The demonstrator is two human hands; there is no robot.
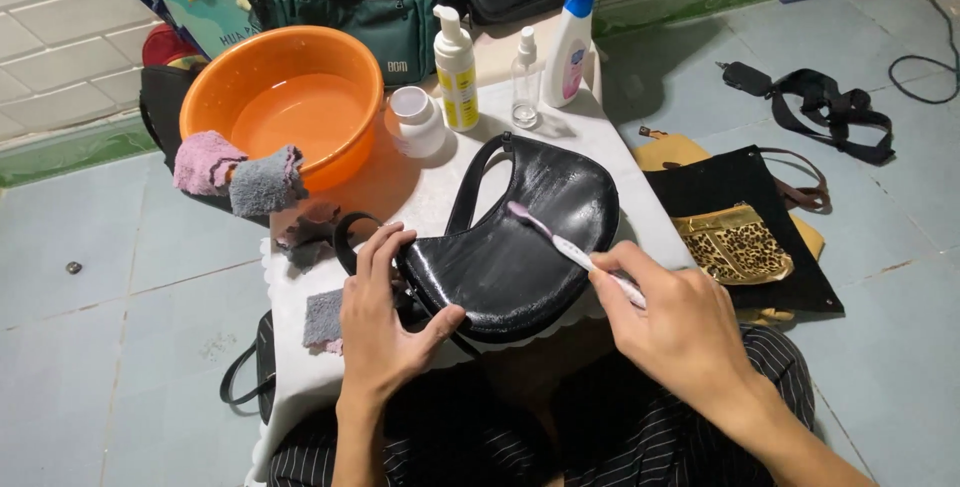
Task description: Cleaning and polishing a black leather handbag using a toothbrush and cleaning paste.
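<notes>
Black leather: a curved black handbag (520, 247) lies flat on the white counter (300, 367), its face streaked with a pale wet film.
Left hand: my left hand (385, 322) pins the bag's near corner, fingers (375, 247) spread over the edge and thumb pressed on the leather.
Right hand: my right hand (680, 332) has its fingers closed round a white toothbrush (575, 252), the purple bristle end resting on the bag's upper middle.
Step in hand: scrubbing the bag's face, I judge; the film covers most of it.
Next move: I reckon it calls for steady pressure from the holding hand and short strokes toward the unscrubbed rim.
Counter: an orange basin (290, 97) of water with pink and grey cloths (240, 177) on its rim, a white jar (415, 122), a yellow pump bottle (456, 72), a clear spray bottle (526, 82), a blue-capped bottle (568, 42).
Room: pale tiled floor (100, 297), white tiled wall, a leopard-print pouch (735, 247) on a black bag to the right, dark luggage behind.
</notes>
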